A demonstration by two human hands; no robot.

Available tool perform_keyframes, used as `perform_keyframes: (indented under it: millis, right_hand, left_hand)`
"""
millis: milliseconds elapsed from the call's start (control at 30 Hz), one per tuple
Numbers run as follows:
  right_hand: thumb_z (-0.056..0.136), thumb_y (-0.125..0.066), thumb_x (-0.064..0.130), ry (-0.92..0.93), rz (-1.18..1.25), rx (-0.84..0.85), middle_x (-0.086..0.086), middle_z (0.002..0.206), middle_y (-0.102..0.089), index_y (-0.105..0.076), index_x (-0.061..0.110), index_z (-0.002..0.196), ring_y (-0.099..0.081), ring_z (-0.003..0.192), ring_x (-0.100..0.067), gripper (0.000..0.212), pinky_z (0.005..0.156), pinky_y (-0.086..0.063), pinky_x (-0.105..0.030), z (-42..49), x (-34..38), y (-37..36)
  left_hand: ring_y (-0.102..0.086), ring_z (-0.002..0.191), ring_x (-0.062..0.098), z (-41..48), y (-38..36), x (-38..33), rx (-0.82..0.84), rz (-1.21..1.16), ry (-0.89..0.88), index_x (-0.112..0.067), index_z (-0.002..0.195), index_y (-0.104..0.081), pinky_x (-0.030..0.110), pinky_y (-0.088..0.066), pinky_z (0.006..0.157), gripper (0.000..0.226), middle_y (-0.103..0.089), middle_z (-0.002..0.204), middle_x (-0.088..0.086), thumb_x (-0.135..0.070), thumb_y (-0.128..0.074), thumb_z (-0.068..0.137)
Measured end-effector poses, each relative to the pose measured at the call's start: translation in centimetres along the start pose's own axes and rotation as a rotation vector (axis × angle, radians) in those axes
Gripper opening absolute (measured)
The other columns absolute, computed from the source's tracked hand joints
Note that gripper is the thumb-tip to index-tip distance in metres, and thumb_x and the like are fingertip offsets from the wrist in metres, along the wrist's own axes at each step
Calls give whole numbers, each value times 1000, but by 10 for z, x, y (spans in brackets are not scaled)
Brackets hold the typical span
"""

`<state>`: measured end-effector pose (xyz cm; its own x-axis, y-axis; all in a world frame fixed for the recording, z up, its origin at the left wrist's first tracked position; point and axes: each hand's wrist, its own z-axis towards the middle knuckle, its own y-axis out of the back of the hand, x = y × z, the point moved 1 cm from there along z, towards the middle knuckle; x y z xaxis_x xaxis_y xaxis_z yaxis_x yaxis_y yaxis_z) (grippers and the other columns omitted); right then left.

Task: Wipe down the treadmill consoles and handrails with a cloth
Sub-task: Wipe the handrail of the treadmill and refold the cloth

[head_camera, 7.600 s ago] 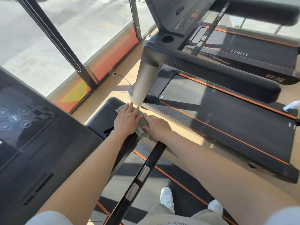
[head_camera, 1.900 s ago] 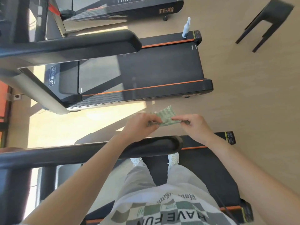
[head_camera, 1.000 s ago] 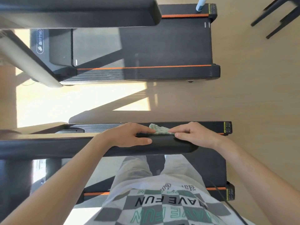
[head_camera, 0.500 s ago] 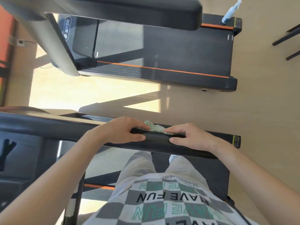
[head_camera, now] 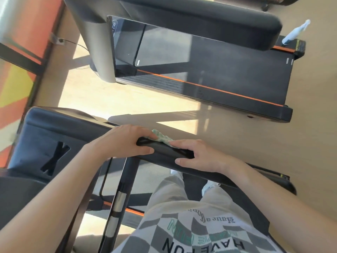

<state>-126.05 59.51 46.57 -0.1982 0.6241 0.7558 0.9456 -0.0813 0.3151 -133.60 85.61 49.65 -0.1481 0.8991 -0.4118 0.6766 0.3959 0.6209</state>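
Observation:
I stand on a treadmill and look down at its black handrail (head_camera: 206,172), which runs from the console (head_camera: 45,143) at the left toward the lower right. A pale green cloth (head_camera: 161,136) lies over the far side of the rail. My left hand (head_camera: 125,141) and my right hand (head_camera: 198,156) both wrap the rail, fingers over the cloth's two ends, thumbs on the near side. Only the middle strip of the cloth shows between the hands.
A second treadmill (head_camera: 209,70) stands parallel beyond a strip of wooden floor (head_camera: 118,99), its padded handrail (head_camera: 200,19) overhead. A white spray bottle (head_camera: 296,32) stands on its rear end. A centre bar with metal sensors (head_camera: 118,203) drops below my left arm. Orange window wall at the left.
Both hands have slid with the cloth along the handrail toward the console end. My view has swung left, bringing the console and window wall into sight.

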Motion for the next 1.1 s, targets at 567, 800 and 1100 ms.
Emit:
perform_keyframes:
  millis: [567, 800, 1100]
  right_hand:
    - [80, -56, 71, 97, -37, 95, 17, 144, -56, -44, 52, 144, -55, 125, -7, 68, 110, -43, -38, 136, 92, -24]
    - [89, -63, 57, 124, 40, 144, 12, 149, -52, -48, 36, 149, -49, 135, -8, 65, 117, -35, -36, 185, 134, -37]
    - [95, -61, 50, 133, 0, 213, 1, 153, -47, -42, 34, 153, -45, 137, -20, 63, 115, -36, -37, 231, 176, -48]
  left_hand:
    - [-61, 114, 17, -72, 13, 85, -429, 131, 329, -38, 127, -64, 41, -47, 101, 71, -69, 124, -12, -85, -47, 77]
    - [-58, 123, 14, -97, 18, 124, -620, 96, 453, -39, 121, -67, 42, -46, 100, 70, -67, 126, -13, -87, -40, 78]
    - [-49, 133, 19, -105, 27, 166, -684, 43, 561, -35, 118, -70, 44, -41, 104, 73, -65, 132, -9, -86, -41, 74]
